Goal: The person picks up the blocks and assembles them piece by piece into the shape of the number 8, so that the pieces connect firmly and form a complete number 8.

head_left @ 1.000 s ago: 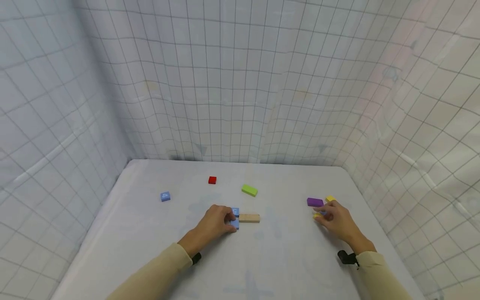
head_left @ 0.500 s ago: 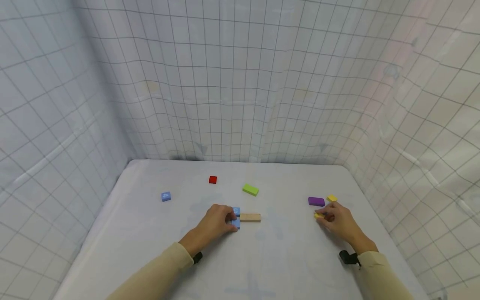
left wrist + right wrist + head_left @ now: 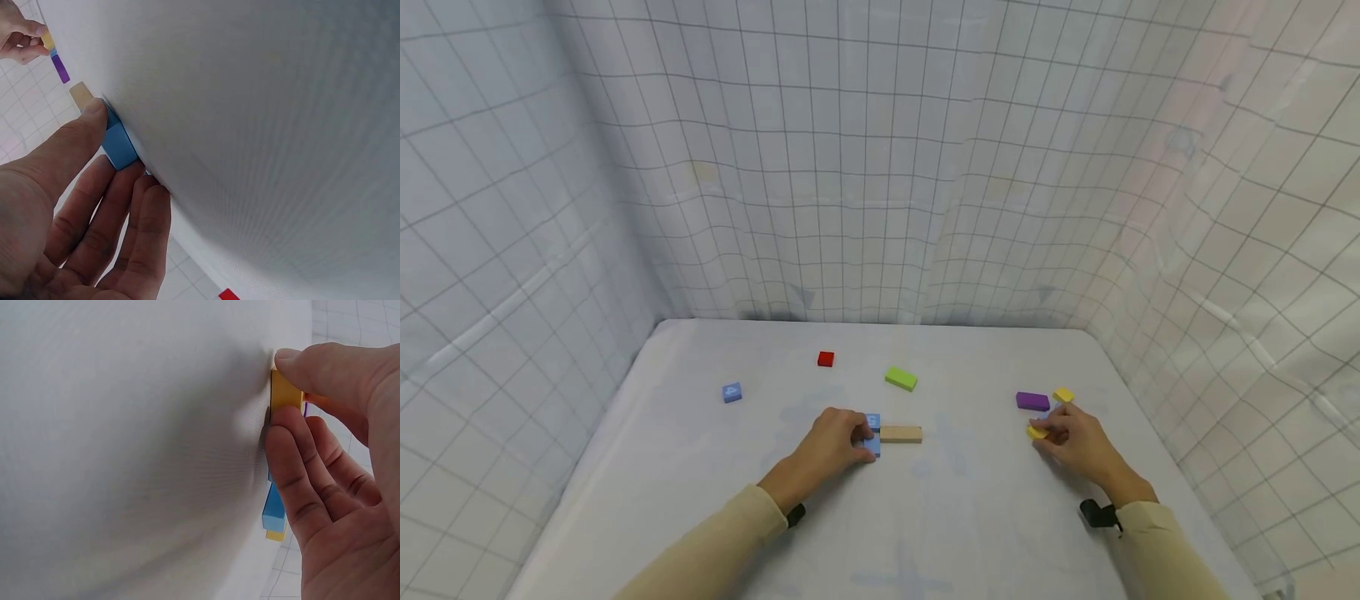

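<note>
In the head view my left hand [image 3: 826, 443] pinches two blue blocks lying end to end between thumb and fingers: a marked one [image 3: 872, 420] and a nearer one [image 3: 871, 446]. A plain wooden block [image 3: 901, 434] lies against their right side. The left wrist view shows the thumb and fingers at opposite ends of the blue pair [image 3: 120, 149]. My right hand [image 3: 1081, 443] pinches a yellow block [image 3: 285, 390] at the table surface. Just past it is a blue block [image 3: 274, 507], partly hidden by the fingers, with a second yellow block [image 3: 1063, 394] beyond.
A purple block [image 3: 1033, 401] lies close to the right hand's fingers. Farther back on the white table [image 3: 970, 517] are a lime green block [image 3: 901, 379] and a red block [image 3: 826, 359]. A blue block marked 4 [image 3: 732, 392] sits at left. Grid-patterned cloth [image 3: 880, 167] encloses the table.
Both hands keep nearly the same place and grip. Slightly more blue shows beyond the right fingertips than half a second ago. The other blocks stay put.
</note>
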Available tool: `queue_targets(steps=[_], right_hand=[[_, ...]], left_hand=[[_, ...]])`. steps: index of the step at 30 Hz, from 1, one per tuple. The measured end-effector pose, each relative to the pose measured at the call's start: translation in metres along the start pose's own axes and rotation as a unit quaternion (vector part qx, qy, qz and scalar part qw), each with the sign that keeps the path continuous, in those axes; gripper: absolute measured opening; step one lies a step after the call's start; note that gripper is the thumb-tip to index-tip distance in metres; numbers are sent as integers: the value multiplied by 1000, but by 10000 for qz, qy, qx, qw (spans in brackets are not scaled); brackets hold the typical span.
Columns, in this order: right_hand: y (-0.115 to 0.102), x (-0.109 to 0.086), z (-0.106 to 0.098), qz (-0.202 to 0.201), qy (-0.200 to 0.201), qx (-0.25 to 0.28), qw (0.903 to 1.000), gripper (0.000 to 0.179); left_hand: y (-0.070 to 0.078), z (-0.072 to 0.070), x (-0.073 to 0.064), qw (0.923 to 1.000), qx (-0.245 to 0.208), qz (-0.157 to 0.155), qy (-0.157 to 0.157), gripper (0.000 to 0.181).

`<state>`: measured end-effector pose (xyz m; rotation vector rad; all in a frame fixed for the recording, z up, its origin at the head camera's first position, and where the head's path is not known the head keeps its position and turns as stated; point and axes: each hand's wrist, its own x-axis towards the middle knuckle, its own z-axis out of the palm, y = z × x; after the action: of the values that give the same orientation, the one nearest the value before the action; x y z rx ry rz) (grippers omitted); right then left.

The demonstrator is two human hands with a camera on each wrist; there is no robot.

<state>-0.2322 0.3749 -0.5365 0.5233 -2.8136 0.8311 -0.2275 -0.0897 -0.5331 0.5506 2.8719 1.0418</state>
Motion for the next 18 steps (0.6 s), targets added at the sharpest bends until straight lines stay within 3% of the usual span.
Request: queue_targets(steps=[18], right_hand=[[-4, 3, 6, -23, -125, 38, 9999, 32]], left_hand=[[1, -1, -1, 10000, -5, 65, 32, 29]])
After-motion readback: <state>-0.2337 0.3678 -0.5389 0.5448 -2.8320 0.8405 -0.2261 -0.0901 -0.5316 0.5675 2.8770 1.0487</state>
